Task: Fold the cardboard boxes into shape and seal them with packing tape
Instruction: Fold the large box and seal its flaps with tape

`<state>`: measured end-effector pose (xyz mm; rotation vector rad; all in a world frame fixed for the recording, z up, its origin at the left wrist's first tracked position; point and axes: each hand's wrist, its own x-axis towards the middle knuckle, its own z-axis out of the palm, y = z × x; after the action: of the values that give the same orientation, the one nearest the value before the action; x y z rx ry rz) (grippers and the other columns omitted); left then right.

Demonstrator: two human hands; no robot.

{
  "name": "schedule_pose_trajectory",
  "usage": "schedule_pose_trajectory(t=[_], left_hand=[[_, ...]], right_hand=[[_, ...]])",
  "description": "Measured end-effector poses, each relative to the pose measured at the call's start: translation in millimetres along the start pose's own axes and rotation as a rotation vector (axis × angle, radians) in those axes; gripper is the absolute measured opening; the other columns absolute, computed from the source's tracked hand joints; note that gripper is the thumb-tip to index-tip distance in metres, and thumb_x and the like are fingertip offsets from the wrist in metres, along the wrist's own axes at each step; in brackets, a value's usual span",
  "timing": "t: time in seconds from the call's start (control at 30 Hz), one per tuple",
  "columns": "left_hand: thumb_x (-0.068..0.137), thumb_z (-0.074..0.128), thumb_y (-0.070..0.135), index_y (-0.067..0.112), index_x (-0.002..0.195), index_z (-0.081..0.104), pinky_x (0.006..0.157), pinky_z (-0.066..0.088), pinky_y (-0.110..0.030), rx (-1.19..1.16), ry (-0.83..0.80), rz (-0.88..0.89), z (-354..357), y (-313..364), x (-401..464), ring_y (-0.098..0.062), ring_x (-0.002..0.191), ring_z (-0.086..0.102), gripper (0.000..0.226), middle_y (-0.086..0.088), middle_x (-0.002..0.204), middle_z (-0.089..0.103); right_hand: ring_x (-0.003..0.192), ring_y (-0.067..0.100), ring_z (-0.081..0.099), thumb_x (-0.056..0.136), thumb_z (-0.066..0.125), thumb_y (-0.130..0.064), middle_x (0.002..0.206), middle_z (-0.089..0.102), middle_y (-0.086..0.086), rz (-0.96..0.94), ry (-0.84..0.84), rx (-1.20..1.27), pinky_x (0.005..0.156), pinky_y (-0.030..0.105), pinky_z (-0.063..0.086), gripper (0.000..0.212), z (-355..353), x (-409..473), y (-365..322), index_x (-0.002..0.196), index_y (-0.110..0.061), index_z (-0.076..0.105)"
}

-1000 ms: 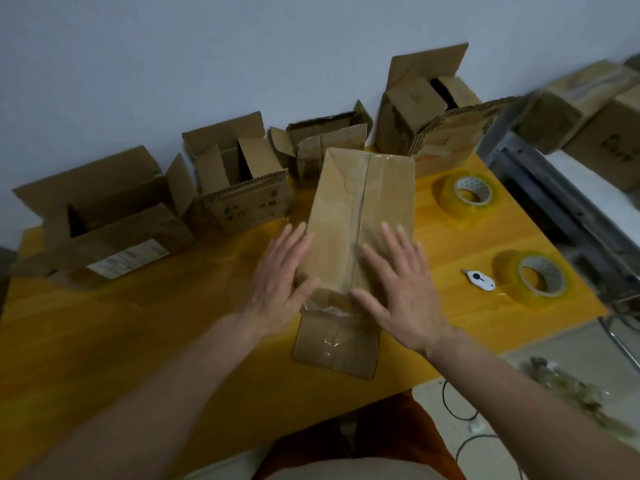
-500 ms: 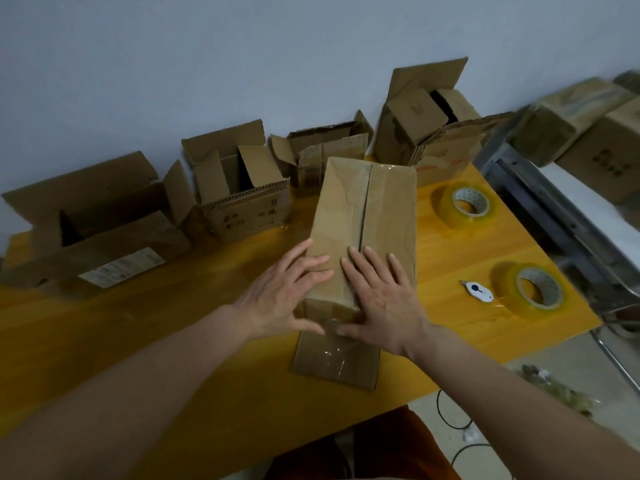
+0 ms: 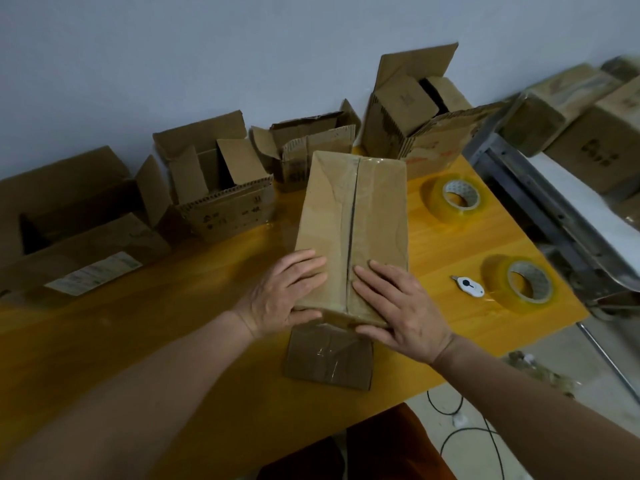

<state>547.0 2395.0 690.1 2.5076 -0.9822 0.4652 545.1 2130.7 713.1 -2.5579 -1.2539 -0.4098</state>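
Two hands rest on one tall box (image 3: 349,233) in the middle of the yellow table (image 3: 138,341); the left hand (image 3: 282,297) lies flat on the left flap with its thumb hooked under the near edge; the right hand (image 3: 401,308) lies flat on the right flap with its thumb on the near end; both are spread open and pressing, not wrapped around anything. Shiny tape seems to run over the middle seam; I cannot tell if it reaches all the way.

What could go wrong: the tape may lift or wrinkle if the hands let go too soon; the flaps may pop up if the tape is not rubbed down hard; the box stands close to the near edge, so a strong push could slide it off.

Counting now: four open boxes wait by the wall; two tape rolls, the far one (image 3: 455,199) and the near one (image 3: 521,284), sit on the right; one small white cutter (image 3: 468,285) lies just beside the near roll; some more boxes sit off to the right, too blurry to count.
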Motion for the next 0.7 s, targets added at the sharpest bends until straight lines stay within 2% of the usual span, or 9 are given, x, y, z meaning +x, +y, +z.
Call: schedule_pose_trajectory(t=[0.17,0.27,0.33,0.4,0.43,0.5,0.57,0.6,0.7], left_hand=[[0.085,0.053,0.060,0.007,0.130,0.039,0.113,0.031,-0.045,-0.124,0.079,-0.102,13.9,11.1,-8.3,-0.030,0.135,0.034,0.071,-0.012,0.140,0.040],[0.076,0.065,0.059,0.007,0.136,0.032,0.113,0.032,-0.046,0.016,-0.051,-0.025,-0.7,2.9,-16.2,-0.028,0.139,0.028,0.086,-0.011,0.144,0.032],[0.078,0.057,0.068,0.006,0.139,0.034,0.112,0.032,-0.048,0.105,-0.133,-0.011,-15.4,-1.4,-14.7,-0.026,0.140,0.028,0.090,-0.010,0.146,0.033],[0.084,0.041,0.074,0.007,0.133,0.047,0.110,0.034,-0.049,0.080,-0.106,-0.085,-23.6,7.5,-5.4,-0.024,0.134,0.035,0.083,-0.009,0.140,0.043],[0.087,0.033,0.073,0.009,0.128,0.053,0.107,0.036,-0.049,0.046,-0.045,-0.178,-23.8,16.6,3.3,-0.024,0.130,0.039,0.079,-0.009,0.136,0.048],[0.090,0.025,0.069,0.013,0.130,0.052,0.104,0.035,-0.043,-0.020,0.121,-0.537,-17.5,40.3,25.4,-0.022,0.128,0.038,0.074,-0.008,0.138,0.046],[0.086,0.023,0.071,0.024,0.145,0.029,0.105,0.031,-0.039,-0.097,0.166,-0.959,-4.9,61.6,44.9,-0.021,0.137,0.027,0.076,-0.002,0.152,0.029],[0.084,0.022,0.072,0.031,0.148,0.016,0.104,0.032,-0.039,-0.112,0.124,-1.087,3.0,67.7,50.5,-0.022,0.138,0.027,0.077,0.000,0.154,0.024],[0.084,0.019,0.072,0.037,0.148,0.000,0.100,0.039,-0.039,-0.038,0.037,-1.117,16.0,73.1,51.0,-0.024,0.135,0.037,0.075,-0.002,0.154,0.028]], right_hand=[[0.129,0.032,0.042,0.090,0.051,-0.056,0.137,0.052,0.015,-0.033,0.023,-0.029,0.108,0.048,0.033,0.066,3.9,-5.7,3.9,0.134,-0.007,0.047],[0.131,0.032,0.041,0.089,0.053,-0.056,0.139,0.050,0.016,-0.109,-0.101,-0.045,0.111,0.051,0.031,0.072,-1.1,-4.6,9.7,0.139,-0.006,0.038],[0.131,0.032,0.043,0.087,0.056,-0.055,0.138,0.050,0.016,-0.140,-0.153,-0.076,0.111,0.051,0.031,0.072,-5.0,-1.1,12.0,0.137,-0.004,0.043],[0.130,0.032,0.044,0.085,0.057,-0.057,0.137,0.051,0.016,-0.121,-0.159,-0.057,0.110,0.051,0.034,0.072,-9.3,0.6,10.7,0.132,-0.002,0.051],[0.130,0.030,0.044,0.086,0.057,-0.058,0.137,0.051,0.014,-0.086,-0.143,0.000,0.110,0.050,0.034,0.072,-11.5,0.9,7.4,0.131,-0.003,0.052],[0.131,0.025,0.042,0.089,0.053,-0.055,0.139,0.047,0.010,0.064,-0.076,0.194,0.109,0.047,0.035,0.067,-14.2,1.5,-1.5,0.135,-0.005,0.046],[0.136,0.020,0.034,0.094,0.048,-0.047,0.146,0.038,0.007,0.302,0.049,0.315,0.113,0.042,0.031,0.061,-15.1,5.0,-11.0,0.141,-0.009,0.037],[0.141,0.020,0.026,0.095,0.045,-0.046,0.151,0.032,0.006,0.440,0.099,0.323,0.116,0.039,0.025,0.061,-15.0,8.2,-13.5,0.144,-0.010,0.034],[0.147,0.012,0.001,0.094,0.046,-0.048,0.159,0.009,-0.003,0.723,0.049,0.392,0.119,0.032,0.008,0.068,-13.1,14.8,-16.3,0.150,-0.017,0.023]])
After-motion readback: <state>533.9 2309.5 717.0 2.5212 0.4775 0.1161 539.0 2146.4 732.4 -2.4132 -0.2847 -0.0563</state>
